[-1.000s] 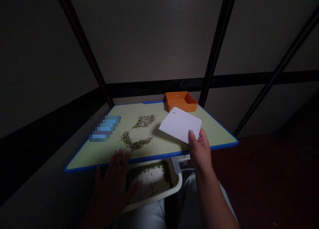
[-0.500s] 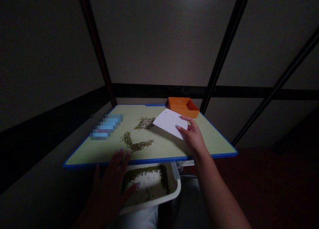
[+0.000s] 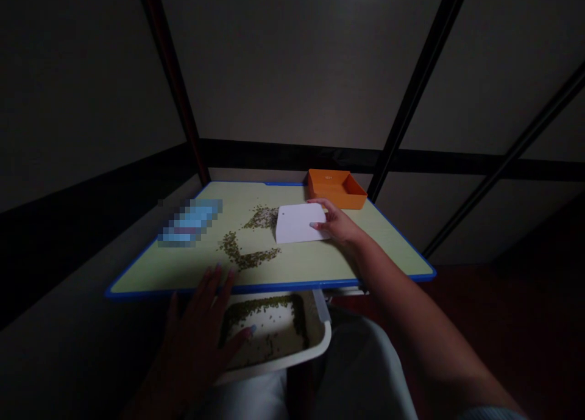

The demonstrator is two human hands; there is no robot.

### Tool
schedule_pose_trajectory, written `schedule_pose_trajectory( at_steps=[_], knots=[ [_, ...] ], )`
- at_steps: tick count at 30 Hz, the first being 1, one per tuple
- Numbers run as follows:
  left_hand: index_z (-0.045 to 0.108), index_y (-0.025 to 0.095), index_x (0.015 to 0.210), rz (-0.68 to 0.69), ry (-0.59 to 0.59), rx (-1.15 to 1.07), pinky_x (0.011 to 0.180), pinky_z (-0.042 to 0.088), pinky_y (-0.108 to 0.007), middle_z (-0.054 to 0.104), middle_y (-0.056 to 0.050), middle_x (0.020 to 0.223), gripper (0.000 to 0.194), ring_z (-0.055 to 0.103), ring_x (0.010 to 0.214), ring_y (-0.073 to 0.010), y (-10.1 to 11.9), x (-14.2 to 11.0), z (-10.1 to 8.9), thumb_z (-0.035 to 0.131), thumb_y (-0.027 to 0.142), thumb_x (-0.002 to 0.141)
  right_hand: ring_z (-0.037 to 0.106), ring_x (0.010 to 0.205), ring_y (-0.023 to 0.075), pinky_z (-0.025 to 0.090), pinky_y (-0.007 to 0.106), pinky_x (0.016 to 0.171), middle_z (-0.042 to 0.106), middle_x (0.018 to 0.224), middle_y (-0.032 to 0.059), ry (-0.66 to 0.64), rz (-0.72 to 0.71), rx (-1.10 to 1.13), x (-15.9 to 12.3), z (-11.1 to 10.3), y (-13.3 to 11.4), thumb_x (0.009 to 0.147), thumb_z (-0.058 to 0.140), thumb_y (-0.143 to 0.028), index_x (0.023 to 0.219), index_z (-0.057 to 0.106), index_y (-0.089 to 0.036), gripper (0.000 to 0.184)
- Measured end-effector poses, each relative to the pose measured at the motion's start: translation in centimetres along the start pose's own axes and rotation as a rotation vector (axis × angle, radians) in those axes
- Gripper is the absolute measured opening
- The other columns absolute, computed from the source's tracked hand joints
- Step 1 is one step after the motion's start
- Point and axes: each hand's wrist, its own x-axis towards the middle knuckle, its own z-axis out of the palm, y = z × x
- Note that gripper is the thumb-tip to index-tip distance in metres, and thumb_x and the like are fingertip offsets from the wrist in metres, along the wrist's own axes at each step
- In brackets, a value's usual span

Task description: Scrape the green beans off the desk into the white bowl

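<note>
My right hand point(image 3: 336, 222) grips a white flat scraper card point(image 3: 299, 224) with a small hole near one corner. Its left edge meets the far pile of small green and pale grains point(image 3: 261, 217) on the light green tabletop point(image 3: 315, 264). Nearer to me lies a curved band of green grains point(image 3: 249, 260). My left hand point(image 3: 205, 307) is spread, fingertips at the table's front edge and thumb over the white bin point(image 3: 325, 341) below. More green grains line the bin's bottom and sides. Whether the left hand grips the bin's rim is hidden.
An orange open box point(image 3: 337, 191) stands at the table's back right corner. A blurred-out blue flat object point(image 3: 191, 223) lies at the left. Blue trim point(image 3: 283, 286) edges the table, and dark-framed wall panels point(image 3: 292, 72) rise behind it. My legs are under the bin.
My right hand has moved forward and left, lowering the white card from above the table to the right side of the far grain pile. My left hand stays nearly in place.
</note>
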Motion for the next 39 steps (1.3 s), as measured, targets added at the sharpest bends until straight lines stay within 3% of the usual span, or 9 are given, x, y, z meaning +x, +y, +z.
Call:
schedule_pose_trajectory(
  at_steps=[10,16,26,36,39],
  knots=[
    [0.022,0.019,0.157,-0.015,-0.019,0.012,0.113,0.019,-0.071,0.026,-0.017,0.163,0.078,0.028,0.149,-0.0371,0.1,0.3,-0.2,0.036,0.059,0.092,0.054,0.061,0.0125,0.039,0.019,0.05,0.062,0.08,-0.0041,-0.069,-0.026,-0.03,0.1,2.0,0.6,0.058,0.075,-0.019,0.117,0.053,-0.025,0.064],
    [0.024,0.019,0.157,-0.011,-0.037,0.029,0.115,0.017,-0.069,0.024,-0.016,0.164,0.076,0.027,0.15,-0.0355,0.1,0.2,-0.2,0.037,0.057,0.093,0.053,0.06,0.0114,0.039,0.018,0.051,0.06,0.074,-0.0064,-0.089,-0.009,-0.017,-0.3,1.3,0.4,0.056,0.075,-0.018,0.112,0.054,-0.024,0.06],
    [0.013,0.021,0.159,-0.004,-0.018,0.036,0.116,0.014,-0.067,0.023,-0.016,0.165,0.078,0.023,0.151,-0.0345,0.0,0.2,0.0,0.031,0.059,0.094,0.056,0.065,0.0131,0.041,0.019,0.052,0.059,0.075,-0.0062,-0.107,0.033,-0.05,-1.1,-0.5,0.1,0.052,0.077,-0.015,0.107,0.054,-0.022,0.06],
    [0.007,0.021,0.16,0.041,0.015,0.04,0.117,0.01,-0.066,0.024,-0.017,0.164,0.078,0.024,0.151,-0.0352,-0.4,0.0,0.2,0.034,0.057,0.096,0.056,0.07,0.0136,0.045,0.022,0.059,0.061,0.082,-0.0042,0.109,0.01,-0.007,-2.3,-2.6,0.6,0.051,0.078,-0.015,0.107,0.054,-0.024,0.062],
    [0.005,0.023,0.16,0.041,0.028,0.026,0.117,0.01,-0.066,0.024,-0.016,0.165,0.079,0.023,0.151,-0.0353,-0.4,0.0,0.3,0.032,0.06,0.096,0.057,0.074,0.0147,0.046,0.024,0.062,0.061,0.085,-0.0033,0.107,0.008,-0.021,-2.4,-2.4,1.0,0.052,0.079,-0.015,0.109,0.054,-0.024,0.063]
  ],
)
